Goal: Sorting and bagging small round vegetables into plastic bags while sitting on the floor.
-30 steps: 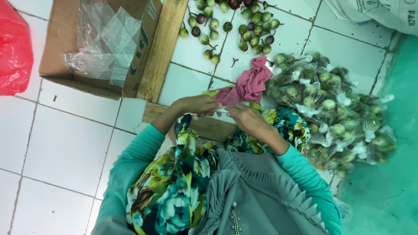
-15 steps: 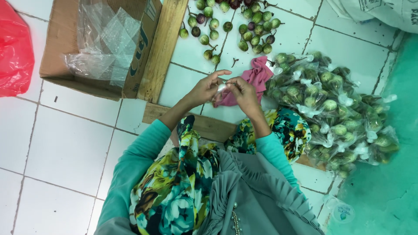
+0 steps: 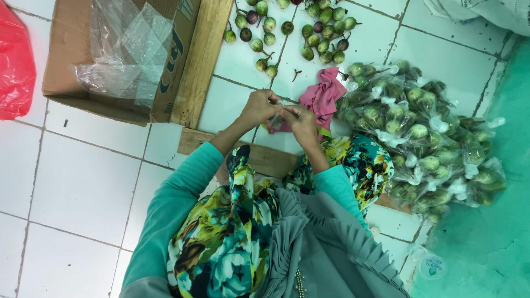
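Note:
My left hand (image 3: 258, 107) and my right hand (image 3: 301, 122) meet over the white tiled floor, fingers pinched together on a small piece of clear plastic (image 3: 277, 118). A pink cloth (image 3: 324, 95) lies just beyond my right hand. Loose small round green and purple eggplants (image 3: 309, 33) are scattered farther out. A pile of clear bags filled with green eggplants (image 3: 419, 138) lies to the right of my right hand.
A cardboard box (image 3: 72, 77) holding clear plastic bags (image 3: 124, 52) sits at the left, with a wooden plank (image 3: 202, 60) beside it. A red plastic bag (image 3: 14, 66) is at the far left. A green surface (image 3: 497, 232) borders the right. A wooden board (image 3: 265, 157) lies under my arms.
My hands were by the pink cloth on my lap side. They have moved outward and come together on the clear plastic. The cloth now lies on the floor.

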